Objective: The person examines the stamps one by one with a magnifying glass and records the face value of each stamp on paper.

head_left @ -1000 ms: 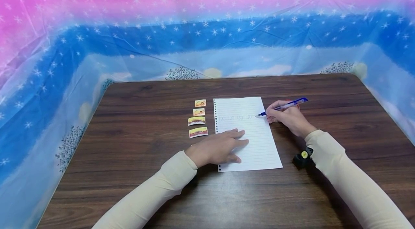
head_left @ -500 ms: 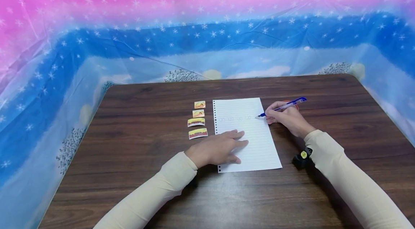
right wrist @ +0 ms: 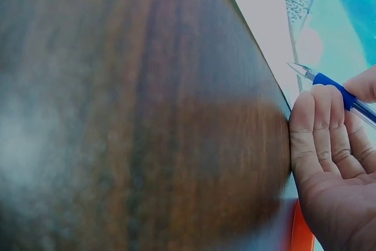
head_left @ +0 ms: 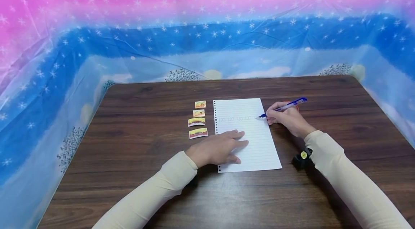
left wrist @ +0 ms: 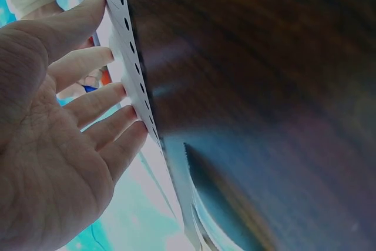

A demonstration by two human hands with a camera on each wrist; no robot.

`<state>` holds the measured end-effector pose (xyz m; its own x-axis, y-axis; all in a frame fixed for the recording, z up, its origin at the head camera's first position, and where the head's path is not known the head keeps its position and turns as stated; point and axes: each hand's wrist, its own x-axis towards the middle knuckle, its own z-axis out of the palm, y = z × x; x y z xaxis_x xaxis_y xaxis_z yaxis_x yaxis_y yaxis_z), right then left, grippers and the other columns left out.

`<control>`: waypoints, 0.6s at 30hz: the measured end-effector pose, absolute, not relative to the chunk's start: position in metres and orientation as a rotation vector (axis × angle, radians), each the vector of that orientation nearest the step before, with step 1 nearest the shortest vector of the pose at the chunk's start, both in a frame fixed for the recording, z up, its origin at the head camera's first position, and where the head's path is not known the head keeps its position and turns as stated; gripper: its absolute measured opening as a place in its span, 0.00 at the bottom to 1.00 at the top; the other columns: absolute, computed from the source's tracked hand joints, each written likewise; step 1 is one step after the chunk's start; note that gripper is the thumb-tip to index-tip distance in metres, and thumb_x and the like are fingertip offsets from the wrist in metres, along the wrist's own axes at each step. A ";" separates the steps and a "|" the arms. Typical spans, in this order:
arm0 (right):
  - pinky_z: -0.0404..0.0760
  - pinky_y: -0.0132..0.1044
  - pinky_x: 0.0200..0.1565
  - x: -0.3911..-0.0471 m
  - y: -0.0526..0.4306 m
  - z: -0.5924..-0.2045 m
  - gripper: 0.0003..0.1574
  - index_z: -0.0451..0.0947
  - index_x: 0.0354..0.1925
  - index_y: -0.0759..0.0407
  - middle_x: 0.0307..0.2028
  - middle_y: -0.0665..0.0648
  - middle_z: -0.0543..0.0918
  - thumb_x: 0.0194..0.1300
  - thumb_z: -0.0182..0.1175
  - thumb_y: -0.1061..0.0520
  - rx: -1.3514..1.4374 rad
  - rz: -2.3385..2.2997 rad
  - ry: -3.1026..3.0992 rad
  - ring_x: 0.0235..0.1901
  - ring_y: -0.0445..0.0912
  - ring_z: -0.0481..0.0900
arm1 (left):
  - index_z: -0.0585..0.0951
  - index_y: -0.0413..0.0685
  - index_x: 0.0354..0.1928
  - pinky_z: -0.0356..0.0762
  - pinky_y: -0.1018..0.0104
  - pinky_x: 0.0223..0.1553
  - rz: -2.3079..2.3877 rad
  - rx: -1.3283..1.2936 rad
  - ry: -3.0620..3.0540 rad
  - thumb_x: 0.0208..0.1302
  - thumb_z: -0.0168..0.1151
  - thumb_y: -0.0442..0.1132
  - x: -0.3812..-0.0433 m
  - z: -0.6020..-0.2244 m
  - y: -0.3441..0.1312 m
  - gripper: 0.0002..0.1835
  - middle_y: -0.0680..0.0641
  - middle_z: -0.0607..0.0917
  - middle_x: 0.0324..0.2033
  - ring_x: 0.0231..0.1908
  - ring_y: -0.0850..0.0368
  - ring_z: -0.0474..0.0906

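A ruled loose-leaf sheet [head_left: 248,108] with punched holes down its left side lies on the table. Faint handwritten numbers [head_left: 231,119] run in a row across its upper part. My left hand [head_left: 218,148] rests on the sheet with spread, straight fingers, and its fingertips touch the paper in the left wrist view. My right hand [head_left: 290,119] pinches a blue pen [head_left: 285,107] at the sheet's right edge. The pen's tip is at the right end of the number row. In the right wrist view, the pen's blue grip [right wrist: 332,86] sits between thumb and fingers.
Left of the sheet, several small picture cards [head_left: 197,133] lie in a column on the brown wood table [head_left: 146,120]. An orange-red object [head_left: 295,105] is mostly hidden behind my right hand. A black device [head_left: 301,158] is on my right wrist. A snowflake-patterned cloth [head_left: 207,34] surrounds the table.
The pen tip has shifted very slightly, and a faint new mark shows just left of it at the row's end. My left hand and the cards have stayed put.
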<state>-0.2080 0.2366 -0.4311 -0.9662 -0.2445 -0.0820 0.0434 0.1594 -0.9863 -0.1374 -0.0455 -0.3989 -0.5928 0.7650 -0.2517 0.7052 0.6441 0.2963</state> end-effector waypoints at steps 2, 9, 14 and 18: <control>0.86 0.39 0.43 -0.208 0.237 -0.431 0.15 0.75 0.44 0.77 0.38 0.64 0.83 0.73 0.60 0.61 -0.191 -1.892 2.210 0.34 0.46 0.85 | 0.68 0.54 0.75 0.57 0.59 0.73 0.239 1.164 2.508 0.70 0.64 0.52 -0.138 -0.399 -0.046 0.35 0.47 0.60 0.77 0.77 0.51 0.51; 0.86 0.38 0.45 -0.207 0.239 -0.429 0.17 0.73 0.47 0.78 0.39 0.63 0.82 0.75 0.58 0.60 -0.151 -1.951 2.161 0.36 0.47 0.85 | 0.68 0.54 0.76 0.56 0.59 0.73 0.235 1.166 2.510 0.70 0.64 0.52 -0.138 -0.398 -0.045 0.35 0.47 0.60 0.77 0.77 0.51 0.51; 0.86 0.38 0.45 -0.207 0.239 -0.429 0.18 0.73 0.48 0.78 0.40 0.63 0.82 0.75 0.59 0.59 -0.158 -1.934 2.170 0.37 0.46 0.86 | 0.68 0.54 0.76 0.56 0.59 0.73 0.237 1.165 2.508 0.70 0.64 0.52 -0.137 -0.398 -0.045 0.35 0.47 0.60 0.77 0.77 0.51 0.51; 0.86 0.38 0.45 -0.206 0.238 -0.430 0.18 0.73 0.47 0.77 0.40 0.63 0.82 0.75 0.59 0.59 -0.157 -1.915 2.194 0.37 0.46 0.85 | 0.68 0.54 0.76 0.56 0.59 0.73 0.233 1.173 2.508 0.70 0.64 0.52 -0.137 -0.398 -0.045 0.35 0.47 0.60 0.77 0.77 0.51 0.51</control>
